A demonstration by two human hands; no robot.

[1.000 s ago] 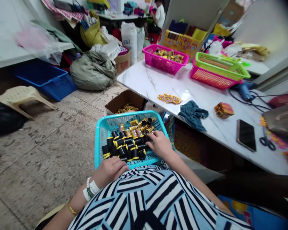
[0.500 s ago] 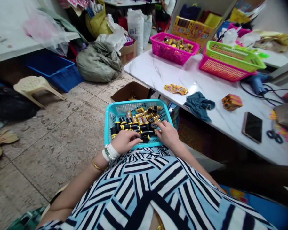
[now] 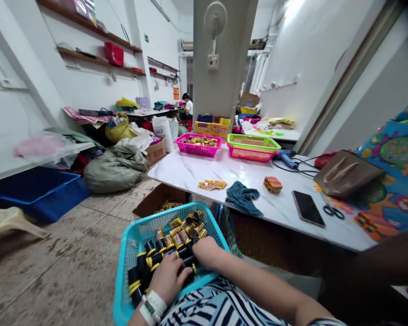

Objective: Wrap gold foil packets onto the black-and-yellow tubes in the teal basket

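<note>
A light blue plastic basket (image 3: pixel 124 253) rests at my lap, tilted toward the left. Inside lie many small cylinders: black ones with yellow rims (image 3: pixel 142 262) on the near left, and yellow printed ones (image 3: pixel 177 236) farther back. My left hand (image 3: pixel 168 275) lies over the black cylinders, fingers stretched across them and thumb apart. At the basket's right side, my right hand (image 3: pixel 206 251) is closed, its fingers curled down among the pieces next to a black round end. Whatever it grips is hidden behind the hand.
On the white table (image 3: pixel 180 170) are a pink basket (image 3: pixel 199 149) of similar pieces, stacked green and pink baskets (image 3: pixel 253 147), yellow printed pieces (image 3: pixel 212 184), a teal cloth (image 3: pixel 243 197), a phone (image 3: pixel 308 207) and scissors (image 3: pixel 333 212). A cardboard box (image 3: pixel 146 203) stands behind the blue basket.
The view has swung upward, so the wall, fan and shelves now show. Both hands remain in the blue basket; the right hand's fingers look more closed than before.
</note>
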